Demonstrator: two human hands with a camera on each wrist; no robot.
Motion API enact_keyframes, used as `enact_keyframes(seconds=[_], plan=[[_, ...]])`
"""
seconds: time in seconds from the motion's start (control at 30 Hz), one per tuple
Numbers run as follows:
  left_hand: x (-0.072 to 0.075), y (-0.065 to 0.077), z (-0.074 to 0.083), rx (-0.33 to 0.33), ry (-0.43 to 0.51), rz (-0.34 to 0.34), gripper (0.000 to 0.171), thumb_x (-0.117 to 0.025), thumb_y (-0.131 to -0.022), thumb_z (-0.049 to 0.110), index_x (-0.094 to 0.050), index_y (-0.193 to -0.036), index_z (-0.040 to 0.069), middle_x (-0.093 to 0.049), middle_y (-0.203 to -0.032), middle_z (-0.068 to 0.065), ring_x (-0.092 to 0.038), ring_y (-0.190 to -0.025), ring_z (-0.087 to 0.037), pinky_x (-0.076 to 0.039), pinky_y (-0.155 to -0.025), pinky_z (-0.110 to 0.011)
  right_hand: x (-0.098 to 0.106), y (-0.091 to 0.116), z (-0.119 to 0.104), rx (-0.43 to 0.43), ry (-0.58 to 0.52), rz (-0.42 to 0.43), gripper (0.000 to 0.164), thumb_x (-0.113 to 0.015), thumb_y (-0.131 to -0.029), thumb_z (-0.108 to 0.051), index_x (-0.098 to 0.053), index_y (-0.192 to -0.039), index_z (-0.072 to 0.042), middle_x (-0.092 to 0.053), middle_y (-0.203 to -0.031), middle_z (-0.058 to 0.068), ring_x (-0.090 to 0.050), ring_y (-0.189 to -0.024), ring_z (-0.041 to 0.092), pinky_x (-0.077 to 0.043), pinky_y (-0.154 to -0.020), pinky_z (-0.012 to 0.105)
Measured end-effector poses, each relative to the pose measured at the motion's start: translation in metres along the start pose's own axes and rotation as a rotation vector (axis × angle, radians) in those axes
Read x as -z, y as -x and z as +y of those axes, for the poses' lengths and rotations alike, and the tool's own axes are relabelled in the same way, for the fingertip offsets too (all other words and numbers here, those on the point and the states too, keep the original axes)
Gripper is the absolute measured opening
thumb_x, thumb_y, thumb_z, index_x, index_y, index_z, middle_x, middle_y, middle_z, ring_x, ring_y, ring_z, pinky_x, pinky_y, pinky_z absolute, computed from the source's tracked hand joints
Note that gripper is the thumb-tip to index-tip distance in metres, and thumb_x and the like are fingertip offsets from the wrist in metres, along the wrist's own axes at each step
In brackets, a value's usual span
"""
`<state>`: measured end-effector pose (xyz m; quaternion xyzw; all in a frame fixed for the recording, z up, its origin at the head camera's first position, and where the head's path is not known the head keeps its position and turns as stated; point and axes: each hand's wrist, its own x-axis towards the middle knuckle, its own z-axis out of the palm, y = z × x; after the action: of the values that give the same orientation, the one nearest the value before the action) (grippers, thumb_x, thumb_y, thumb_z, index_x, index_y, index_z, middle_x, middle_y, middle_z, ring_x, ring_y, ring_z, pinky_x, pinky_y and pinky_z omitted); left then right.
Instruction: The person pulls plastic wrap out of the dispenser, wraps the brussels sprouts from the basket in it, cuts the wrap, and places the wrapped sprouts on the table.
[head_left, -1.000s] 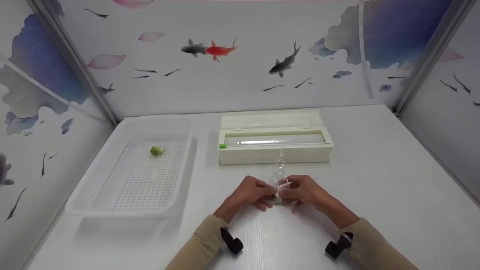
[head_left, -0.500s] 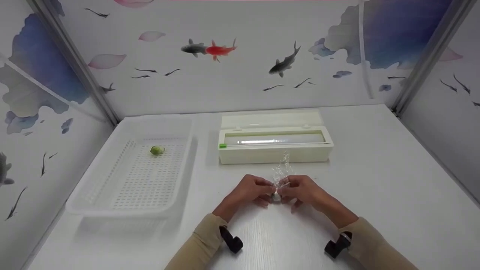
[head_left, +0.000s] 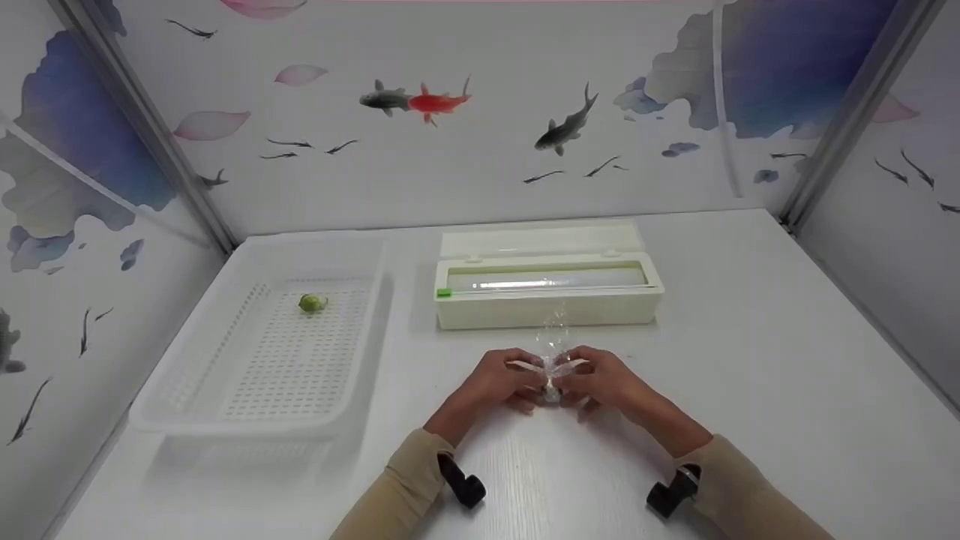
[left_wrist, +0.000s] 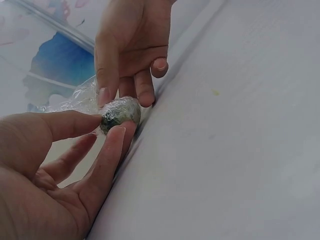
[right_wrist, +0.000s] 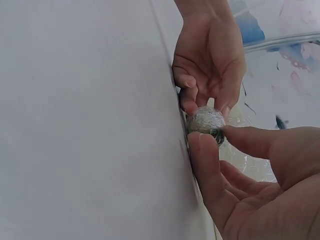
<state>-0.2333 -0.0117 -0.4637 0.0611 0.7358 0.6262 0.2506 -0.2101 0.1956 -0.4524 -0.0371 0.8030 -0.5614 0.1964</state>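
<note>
A small Brussels sprout wrapped in cling film sits low over the table between both hands. Its green leaves show through the crinkled, shiny layer in the left wrist view, where the sprout looks rounded. My left hand pinches it from the left side with thumb and fingers. From the other side my right hand pinches the same sprout. Loose cling film stands up above the fingers, gathered and see-through.
Behind the hands stands a cream cling film dispenser with its lid up and the roll inside. To the left, a white perforated basket holds one unwrapped Brussels sprout. Printed panels wall the table at back and sides.
Both hands stay in nearly the same place around the sprout. The loose film above them has shifted, leaning right half a second ago and standing straighter now, with folds spread over the fingers.
</note>
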Motion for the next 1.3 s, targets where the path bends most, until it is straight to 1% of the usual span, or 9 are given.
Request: enact_keyframes(seconds=[0.1,0.23,0.4,0.53,0.73,0.97,1.13,1.2,1.3], plan=[[-0.0009,-0.0008,-0.0006,-0.001,0.019,0.01,0.023,-0.075,-0.089,0.013,-0.07,-0.11,0.003,-0.076,-0.097,-0.014,-0.07,-0.062,-0.012,-0.06,-0.057,-0.025,-0.0003,0.0019,-0.0014,0.024,0.008,-0.029,0.037,-0.064,-0.097,-0.014,-0.054,-0.13,-0.001,-0.072,-0.106,0.017,-0.072,-0.078,0.018,-0.061,-0.059,0.032],[-0.002,-0.0003,-0.0015,0.003,0.038,0.029,0.02,-0.075,-0.089,0.012,-0.072,-0.105,0.001,-0.077,-0.092,-0.015,-0.07,-0.061,-0.011,-0.06,-0.056,-0.024,-0.0009,0.0045,-0.0039,0.036,0.017,-0.058,0.034,-0.06,-0.099,-0.012,-0.053,-0.132,-0.004,-0.07,-0.103,0.017,-0.071,-0.076,0.018,-0.062,-0.06,0.033],[-0.002,0.0012,-0.0018,0.007,0.032,0.043,0.02,-0.075,-0.089,0.013,-0.074,-0.105,0.0,-0.077,-0.091,-0.014,-0.07,-0.063,-0.011,-0.061,-0.058,-0.025,-0.0002,0.0069,-0.0051,0.062,0.058,-0.084,0.037,-0.064,-0.097,-0.013,-0.053,-0.133,-0.01,-0.065,-0.115,0.021,-0.072,-0.078,0.02,-0.063,-0.062,0.035],[-0.0013,0.002,-0.0017,0.012,0.033,0.042,0.021,-0.074,-0.09,0.014,-0.074,-0.106,0.001,-0.077,-0.091,-0.013,-0.071,-0.064,-0.011,-0.062,-0.059,-0.025,0.0,0.0086,-0.0059,0.095,0.077,-0.104,0.038,-0.067,-0.096,-0.013,-0.052,-0.131,-0.011,-0.062,-0.12,0.024,-0.074,-0.076,0.023,-0.063,-0.062,0.036],[0.0006,0.0012,-0.0034,0.015,0.058,0.03,0.021,-0.075,-0.09,0.013,-0.074,-0.106,0.0,-0.077,-0.091,-0.011,-0.072,-0.067,-0.012,-0.062,-0.063,-0.026,-0.001,0.0098,-0.0075,0.099,0.106,-0.089,0.03,-0.063,-0.098,-0.012,-0.053,-0.126,-0.01,-0.061,-0.118,0.023,-0.074,-0.071,0.022,-0.062,-0.059,0.035],[0.0028,-0.0005,-0.0052,0.04,0.066,0.011,0.023,-0.074,-0.09,0.014,-0.073,-0.109,0.001,-0.075,-0.096,-0.011,-0.074,-0.074,-0.014,-0.063,-0.068,-0.026,-0.0012,0.0102,-0.0081,0.12,0.141,-0.087,0.033,-0.068,-0.095,-0.014,-0.053,-0.124,-0.01,-0.062,-0.116,0.022,-0.074,-0.069,0.024,-0.061,-0.058,0.034],[0.003,-0.0006,-0.0046,0.033,0.102,-0.028,0.023,-0.071,-0.092,0.013,-0.072,-0.111,-0.001,-0.076,-0.096,-0.013,-0.074,-0.078,-0.015,-0.063,-0.073,-0.028,-0.0016,0.0103,-0.0075,0.139,0.129,-0.069,0.028,-0.068,-0.094,-0.011,-0.056,-0.119,-0.008,-0.065,-0.11,0.02,-0.074,-0.063,0.028,-0.06,-0.056,0.034],[0.0029,-0.0002,-0.004,0.028,0.115,-0.035,0.023,-0.069,-0.093,0.014,-0.072,-0.111,-0.002,-0.076,-0.095,-0.014,-0.074,-0.077,-0.015,-0.064,-0.074,-0.029,-0.0017,0.0104,-0.0074,0.138,0.124,-0.056,0.026,-0.069,-0.094,-0.011,-0.057,-0.116,-0.008,-0.066,-0.106,0.019,-0.072,-0.059,0.027,-0.059,-0.054,0.033],[0.0022,0.0009,-0.0023,0.018,0.118,-0.04,0.025,-0.066,-0.095,0.017,-0.072,-0.11,-0.002,-0.077,-0.095,-0.015,-0.074,-0.077,-0.016,-0.064,-0.074,-0.03,-0.0014,0.0104,-0.0078,0.135,0.136,-0.033,0.024,-0.071,-0.092,-0.01,-0.06,-0.113,-0.008,-0.068,-0.102,0.015,-0.068,-0.054,0.02,-0.058,-0.053,0.03]])
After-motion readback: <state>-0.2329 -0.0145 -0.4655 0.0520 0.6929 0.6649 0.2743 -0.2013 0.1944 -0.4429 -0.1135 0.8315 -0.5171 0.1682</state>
